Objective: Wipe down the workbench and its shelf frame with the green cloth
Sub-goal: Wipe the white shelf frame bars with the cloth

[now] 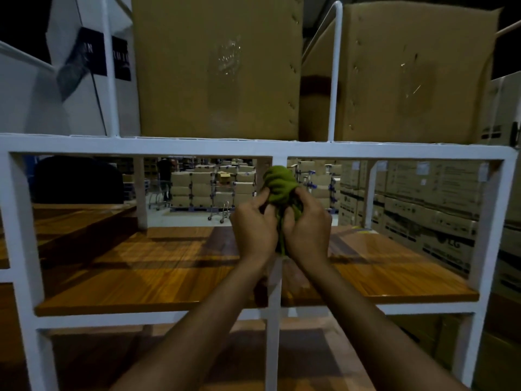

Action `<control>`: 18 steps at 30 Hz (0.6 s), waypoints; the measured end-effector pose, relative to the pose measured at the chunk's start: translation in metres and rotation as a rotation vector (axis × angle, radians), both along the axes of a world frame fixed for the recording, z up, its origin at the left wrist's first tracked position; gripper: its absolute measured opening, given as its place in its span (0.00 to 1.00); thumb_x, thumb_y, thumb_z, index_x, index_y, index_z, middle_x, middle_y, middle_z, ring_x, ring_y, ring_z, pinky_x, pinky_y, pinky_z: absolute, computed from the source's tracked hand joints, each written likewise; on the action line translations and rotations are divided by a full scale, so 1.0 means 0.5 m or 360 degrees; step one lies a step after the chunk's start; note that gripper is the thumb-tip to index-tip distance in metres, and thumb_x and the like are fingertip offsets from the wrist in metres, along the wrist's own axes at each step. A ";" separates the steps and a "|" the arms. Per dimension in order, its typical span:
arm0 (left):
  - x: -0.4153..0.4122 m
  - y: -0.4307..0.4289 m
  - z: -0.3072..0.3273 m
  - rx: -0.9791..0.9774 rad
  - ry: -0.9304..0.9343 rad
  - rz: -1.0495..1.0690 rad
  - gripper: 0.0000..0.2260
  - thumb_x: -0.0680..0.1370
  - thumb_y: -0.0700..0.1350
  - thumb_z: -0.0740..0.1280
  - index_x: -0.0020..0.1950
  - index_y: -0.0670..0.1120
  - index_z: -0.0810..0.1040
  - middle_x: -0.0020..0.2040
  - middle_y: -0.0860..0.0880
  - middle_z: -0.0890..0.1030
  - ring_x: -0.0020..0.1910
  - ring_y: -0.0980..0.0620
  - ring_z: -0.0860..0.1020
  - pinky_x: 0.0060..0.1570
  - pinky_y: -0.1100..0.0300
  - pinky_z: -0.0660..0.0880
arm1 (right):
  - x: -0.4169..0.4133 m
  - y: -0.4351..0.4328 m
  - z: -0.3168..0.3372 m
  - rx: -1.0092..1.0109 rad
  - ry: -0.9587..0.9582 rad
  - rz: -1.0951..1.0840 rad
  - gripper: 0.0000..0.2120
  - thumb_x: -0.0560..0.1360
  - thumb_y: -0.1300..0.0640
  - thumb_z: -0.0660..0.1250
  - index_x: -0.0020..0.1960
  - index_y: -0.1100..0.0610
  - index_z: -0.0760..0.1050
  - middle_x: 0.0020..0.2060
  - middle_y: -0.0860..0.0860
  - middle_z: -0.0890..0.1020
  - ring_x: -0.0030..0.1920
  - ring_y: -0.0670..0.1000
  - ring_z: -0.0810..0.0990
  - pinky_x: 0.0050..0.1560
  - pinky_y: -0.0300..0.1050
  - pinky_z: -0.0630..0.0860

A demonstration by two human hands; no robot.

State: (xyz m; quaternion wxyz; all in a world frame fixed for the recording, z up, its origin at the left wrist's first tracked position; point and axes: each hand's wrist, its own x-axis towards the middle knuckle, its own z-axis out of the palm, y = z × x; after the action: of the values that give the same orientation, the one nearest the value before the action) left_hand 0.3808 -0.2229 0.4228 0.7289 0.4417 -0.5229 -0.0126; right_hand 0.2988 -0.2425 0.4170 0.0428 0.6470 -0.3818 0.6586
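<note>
At the frame's centre, a left hand [255, 231] and right hand [307, 230] clutch the bunched green cloth [280, 186] against the white shelf frame [275, 320]; soft and light, it likely grips anywhere.

At centre, in front of the middle upright [273, 348], cloth [280, 183] gripped between left hand [253, 230] at nine o'clock and right hand [307, 230] at three. Behind and beneath both hands, workbench top [141, 277] inside the shelf frame [169, 149]; under it at six, lower board [84, 362]. On top of the frame, side by side, left carton [217, 66] at twelve and right carton [408, 71] at one. Behind the frame at three, stacked boxes [423, 210]; far behind at centre, further stacks [203, 184].
</note>
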 end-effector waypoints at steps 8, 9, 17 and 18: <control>0.006 -0.015 0.073 -0.0004 -0.0014 -0.0098 0.18 0.76 0.34 0.68 0.66 0.40 0.77 0.61 0.44 0.81 0.60 0.50 0.78 0.61 0.61 0.73 | -0.024 0.012 0.119 0.0163 -0.0081 0.0222 0.07 0.77 0.54 0.68 0.41 0.54 0.75 0.33 0.43 0.75 0.36 0.40 0.73 0.32 0.30 0.65; 0.006 -0.015 0.068 -0.0011 -0.0017 -0.0102 0.18 0.76 0.35 0.68 0.66 0.40 0.76 0.61 0.45 0.81 0.60 0.52 0.78 0.59 0.65 0.72 | -0.021 0.011 0.114 0.0161 -0.0123 0.0239 0.07 0.78 0.54 0.68 0.43 0.55 0.75 0.35 0.43 0.75 0.37 0.40 0.73 0.33 0.29 0.65; 0.008 -0.017 -0.059 -0.0002 -0.0070 -0.0194 0.20 0.77 0.37 0.68 0.69 0.43 0.75 0.61 0.47 0.81 0.58 0.54 0.79 0.56 0.64 0.77 | -0.005 0.010 -0.017 -0.0007 -0.0113 0.0153 0.08 0.77 0.61 0.68 0.56 0.55 0.77 0.45 0.43 0.78 0.45 0.41 0.76 0.42 0.31 0.71; 0.008 -0.017 -0.083 0.0014 -0.0095 -0.0212 0.20 0.77 0.37 0.67 0.70 0.43 0.74 0.61 0.46 0.81 0.57 0.54 0.79 0.57 0.59 0.78 | -0.006 0.009 -0.042 -0.0008 -0.0084 0.0141 0.07 0.77 0.61 0.67 0.55 0.56 0.77 0.45 0.44 0.78 0.44 0.42 0.76 0.42 0.34 0.73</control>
State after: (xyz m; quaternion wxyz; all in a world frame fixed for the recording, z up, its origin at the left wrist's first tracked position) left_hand 0.3846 -0.2314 0.3814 0.7086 0.4094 -0.5725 -0.0503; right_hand 0.2958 -0.2380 0.3960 0.0051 0.6455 -0.3523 0.6776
